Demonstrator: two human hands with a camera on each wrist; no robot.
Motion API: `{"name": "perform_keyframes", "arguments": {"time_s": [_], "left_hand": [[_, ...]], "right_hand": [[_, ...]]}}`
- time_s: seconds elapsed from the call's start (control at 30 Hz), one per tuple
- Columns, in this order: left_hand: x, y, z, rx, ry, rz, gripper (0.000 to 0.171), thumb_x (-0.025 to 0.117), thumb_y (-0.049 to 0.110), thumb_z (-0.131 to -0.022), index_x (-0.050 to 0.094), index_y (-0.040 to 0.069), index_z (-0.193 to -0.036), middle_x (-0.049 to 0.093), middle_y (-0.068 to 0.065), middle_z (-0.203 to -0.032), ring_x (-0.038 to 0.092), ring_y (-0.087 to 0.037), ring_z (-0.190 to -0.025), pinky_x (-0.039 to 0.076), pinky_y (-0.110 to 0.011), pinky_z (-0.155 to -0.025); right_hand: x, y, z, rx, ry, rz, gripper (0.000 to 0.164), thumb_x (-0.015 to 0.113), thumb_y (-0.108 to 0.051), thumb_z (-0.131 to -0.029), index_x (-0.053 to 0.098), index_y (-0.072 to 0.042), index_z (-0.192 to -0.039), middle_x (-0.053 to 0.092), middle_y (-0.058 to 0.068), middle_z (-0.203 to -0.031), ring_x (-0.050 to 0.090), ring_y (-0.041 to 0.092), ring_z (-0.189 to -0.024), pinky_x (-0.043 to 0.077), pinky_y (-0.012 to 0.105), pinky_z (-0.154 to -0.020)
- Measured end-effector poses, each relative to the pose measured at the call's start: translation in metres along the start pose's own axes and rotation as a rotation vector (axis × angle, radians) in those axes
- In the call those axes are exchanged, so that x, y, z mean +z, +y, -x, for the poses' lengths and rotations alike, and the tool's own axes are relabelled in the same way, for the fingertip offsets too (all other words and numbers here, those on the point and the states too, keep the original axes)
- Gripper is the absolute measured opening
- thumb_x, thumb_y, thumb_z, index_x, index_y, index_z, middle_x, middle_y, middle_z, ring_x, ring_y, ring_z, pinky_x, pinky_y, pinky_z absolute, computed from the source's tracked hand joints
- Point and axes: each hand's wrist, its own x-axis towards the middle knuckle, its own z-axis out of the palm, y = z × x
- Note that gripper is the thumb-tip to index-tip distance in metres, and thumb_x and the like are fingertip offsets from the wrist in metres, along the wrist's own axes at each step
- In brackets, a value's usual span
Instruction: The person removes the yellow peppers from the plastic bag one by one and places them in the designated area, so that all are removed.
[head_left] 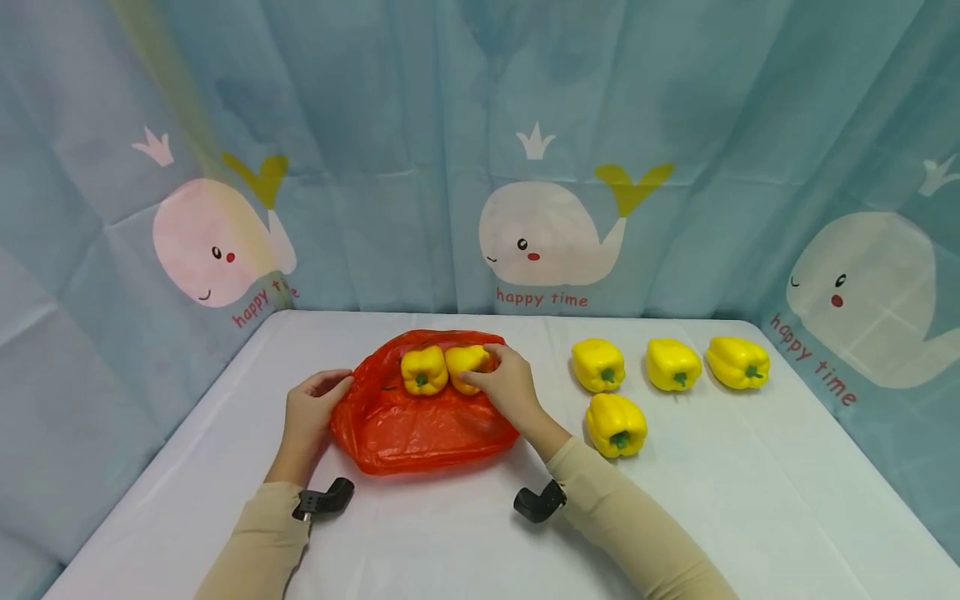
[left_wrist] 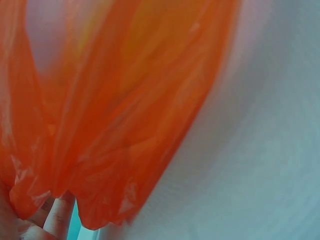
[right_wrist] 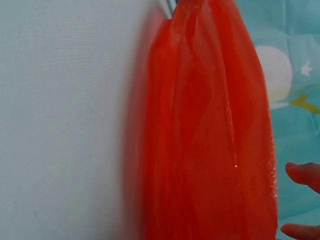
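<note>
A red plastic bag [head_left: 431,433] lies spread with its mouth up, and two yellow bell peppers, one on the left [head_left: 423,371] and one on the right [head_left: 465,363], sit inside. My left hand [head_left: 311,414] pinches the bag's left edge; in the left wrist view its fingers [left_wrist: 59,217] show under the crumpled plastic. Over the right-hand pepper, my right hand [head_left: 513,390] has its thumb and fingers apart. Between these fingertips [right_wrist: 298,173] nothing shows in the right wrist view, where the bag's side [right_wrist: 210,135] hides the peppers.
To the right, several more yellow bell peppers lie on the white table [head_left: 750,492]: the nearest [head_left: 617,425] is close to my right forearm, with another [head_left: 597,364] behind it. A blue curtain [head_left: 420,242] with printed whales hangs at the table's back and sides.
</note>
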Motion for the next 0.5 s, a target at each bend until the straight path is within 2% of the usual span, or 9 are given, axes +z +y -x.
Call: {"name": "perform_keyframes", "arguments": {"time_s": [0.3,0.5], "left_hand": [[-0.0022,0.0002,0.0022,0.004,0.009,-0.038,0.046,0.070,0.041,-0.092,0.067,0.008,-0.125,0.067,0.018,-0.099,0.061,-0.002,-0.097,0.054,-0.010,-0.079],[-0.0012,0.0000,0.0002,0.016,0.008,-0.015,0.045,0.070,0.037,-0.092,0.067,0.006,-0.125,0.067,0.020,-0.096,0.062,-0.002,-0.096,0.054,-0.010,-0.079]], "right_hand": [[0.0059,-0.0007,-0.0025,0.010,0.006,0.056,0.062,0.081,-0.025,-0.083,0.058,0.001,-0.135,0.063,0.016,-0.134,0.057,0.033,-0.125,0.048,0.047,-0.107],[0.0083,-0.0020,-0.0023,-0.016,0.032,0.081,0.062,0.082,-0.025,-0.082,0.059,0.003,-0.133,0.064,0.017,-0.132,0.059,0.033,-0.124,0.048,0.048,-0.108]]}}
